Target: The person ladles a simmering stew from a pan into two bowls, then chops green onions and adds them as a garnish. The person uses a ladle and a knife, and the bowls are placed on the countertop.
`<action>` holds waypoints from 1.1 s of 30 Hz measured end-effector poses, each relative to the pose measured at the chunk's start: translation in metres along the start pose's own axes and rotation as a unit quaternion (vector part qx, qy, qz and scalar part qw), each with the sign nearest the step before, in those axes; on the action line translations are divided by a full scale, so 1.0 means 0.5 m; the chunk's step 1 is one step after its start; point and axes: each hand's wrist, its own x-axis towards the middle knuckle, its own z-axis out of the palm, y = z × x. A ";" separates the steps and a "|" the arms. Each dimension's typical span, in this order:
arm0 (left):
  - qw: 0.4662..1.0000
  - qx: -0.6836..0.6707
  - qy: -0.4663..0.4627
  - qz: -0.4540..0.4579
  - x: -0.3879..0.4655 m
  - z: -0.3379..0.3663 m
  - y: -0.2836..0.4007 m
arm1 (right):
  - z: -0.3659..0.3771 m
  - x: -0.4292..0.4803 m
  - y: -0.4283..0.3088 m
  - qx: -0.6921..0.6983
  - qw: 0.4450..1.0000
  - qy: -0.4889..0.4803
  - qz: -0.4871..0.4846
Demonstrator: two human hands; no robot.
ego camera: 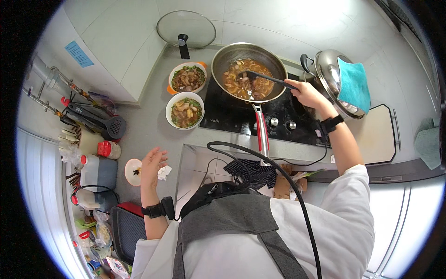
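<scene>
My right hand (pixel 306 93) is closed around the handle of a dark ladle (pixel 270 78), whose head dips into a brown stew (pixel 259 85) with chunks. The stew lies in a deep frying pan (pixel 220 66) on the black cooktop (pixel 230 122); the pan's red and silver handle points towards me. My left hand (pixel 153 165) hovers with fingers apart near a small plate (pixel 132 179) holding dark bits and a crumpled white tissue (pixel 164 172). Left of the pan are an orange-handled bowl (pixel 169 77) and a white bowl (pixel 168 117), both filled with stew and chopped greens.
A glass lid (pixel 195 28) leans on the back wall. Right of the pan stands a large steel pot (pixel 322 66) with a teal cloth (pixel 353 83) over its lid. Sauce jugs (pixel 99 171), utensils and a grill pan (pixel 127 233) line the left. A black cable (pixel 296 190) crosses before me.
</scene>
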 end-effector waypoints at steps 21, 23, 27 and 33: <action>1.000 0.015 0.007 -0.012 -0.008 0.034 0.004 | 0.046 -0.033 0.031 0.668 0.686 -0.058 0.283; 1.000 0.014 0.012 -0.014 -0.010 0.035 0.002 | 0.038 -0.029 0.022 0.662 0.702 -0.055 0.256; 1.000 0.008 0.011 -0.011 -0.014 0.029 -0.002 | 0.007 -0.019 0.004 0.649 0.721 -0.052 0.236; 1.000 -0.003 0.014 -0.005 -0.008 0.028 -0.004 | -0.014 -0.024 -0.024 0.633 0.734 -0.040 0.243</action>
